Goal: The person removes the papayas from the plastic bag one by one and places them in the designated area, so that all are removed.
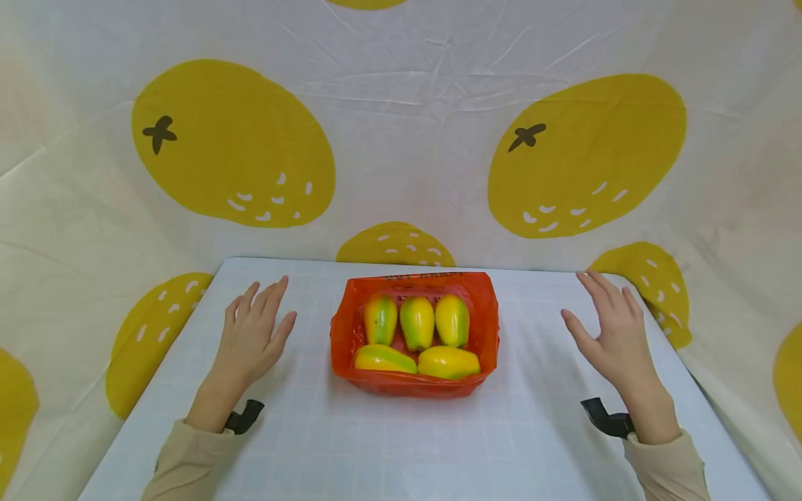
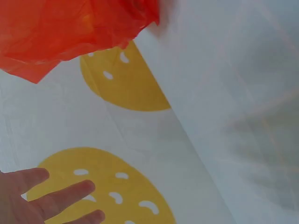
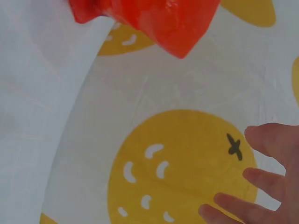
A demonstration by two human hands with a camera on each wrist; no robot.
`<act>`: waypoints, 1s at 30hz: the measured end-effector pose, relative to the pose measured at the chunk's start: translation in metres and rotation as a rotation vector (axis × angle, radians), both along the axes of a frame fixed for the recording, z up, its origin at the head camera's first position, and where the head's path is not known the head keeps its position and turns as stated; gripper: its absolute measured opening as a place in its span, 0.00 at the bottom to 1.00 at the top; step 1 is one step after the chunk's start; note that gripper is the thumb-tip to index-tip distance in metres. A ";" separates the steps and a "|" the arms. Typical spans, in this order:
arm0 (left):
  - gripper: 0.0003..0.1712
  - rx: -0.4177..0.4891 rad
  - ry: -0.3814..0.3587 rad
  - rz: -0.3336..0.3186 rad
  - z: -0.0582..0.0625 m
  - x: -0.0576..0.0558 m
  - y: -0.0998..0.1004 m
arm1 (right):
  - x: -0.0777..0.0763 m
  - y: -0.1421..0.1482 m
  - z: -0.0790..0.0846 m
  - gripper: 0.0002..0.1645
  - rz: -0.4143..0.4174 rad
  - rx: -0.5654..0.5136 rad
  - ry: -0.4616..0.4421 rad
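In the head view a red plastic bag (image 1: 410, 384), its top spread wide, sits mid-table with several yellow-green mangoes (image 1: 417, 323) inside. Three of them stand in a back row and two lie across the front. To the bag's left is my left hand (image 1: 250, 337), fingers spread and holding nothing. My right hand (image 1: 610, 334) is held off to the bag's right, also with spread fingers and nothing in it. Both hands are apart from the bag. Each wrist view shows part of the red bag (image 2: 70, 32) at the top; the mangoes are hidden there by its side.
The bag stands on a white table (image 1: 401, 452) with a faint grid. Behind and beside the table hangs a white cloth (image 1: 401, 153) printed with large yellow fruit. A black wrist mount (image 1: 246, 416) sits at the left wrist, another black mount (image 1: 606, 417) at the right.
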State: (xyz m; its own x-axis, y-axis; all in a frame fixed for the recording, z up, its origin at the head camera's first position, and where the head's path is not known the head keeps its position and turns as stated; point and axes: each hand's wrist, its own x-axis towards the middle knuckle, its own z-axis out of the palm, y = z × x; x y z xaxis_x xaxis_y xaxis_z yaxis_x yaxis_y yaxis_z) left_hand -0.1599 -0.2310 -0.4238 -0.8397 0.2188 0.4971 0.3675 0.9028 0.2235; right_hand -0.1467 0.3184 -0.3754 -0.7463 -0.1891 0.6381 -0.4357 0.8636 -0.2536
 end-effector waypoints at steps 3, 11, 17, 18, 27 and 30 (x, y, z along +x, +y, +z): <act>0.33 0.049 0.034 -0.034 0.004 0.000 0.004 | -0.001 -0.002 0.003 0.40 0.028 -0.034 0.049; 0.30 0.096 0.051 -0.091 0.013 0.000 0.022 | -0.005 -0.010 0.012 0.36 0.098 -0.143 0.112; 0.30 0.102 0.058 -0.120 0.015 0.000 0.034 | -0.004 -0.019 0.020 0.36 0.128 -0.183 0.087; 0.30 0.104 0.051 -0.126 0.016 0.001 0.036 | -0.004 -0.020 0.021 0.36 0.138 -0.189 0.085; 0.32 0.069 0.032 -0.161 0.015 0.005 0.056 | -0.007 -0.037 0.031 0.34 0.215 -0.193 0.021; 0.32 0.042 0.049 -0.159 0.014 0.006 0.060 | -0.008 -0.042 0.034 0.33 0.232 -0.180 0.023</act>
State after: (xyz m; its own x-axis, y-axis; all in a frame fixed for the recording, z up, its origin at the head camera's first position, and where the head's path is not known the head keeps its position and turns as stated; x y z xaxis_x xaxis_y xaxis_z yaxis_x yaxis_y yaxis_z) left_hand -0.1542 -0.1711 -0.4097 -0.7707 0.3255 0.5477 0.5166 0.8224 0.2382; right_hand -0.1550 0.2761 -0.3418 -0.6815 -0.2359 0.6928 -0.6238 0.6822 -0.3814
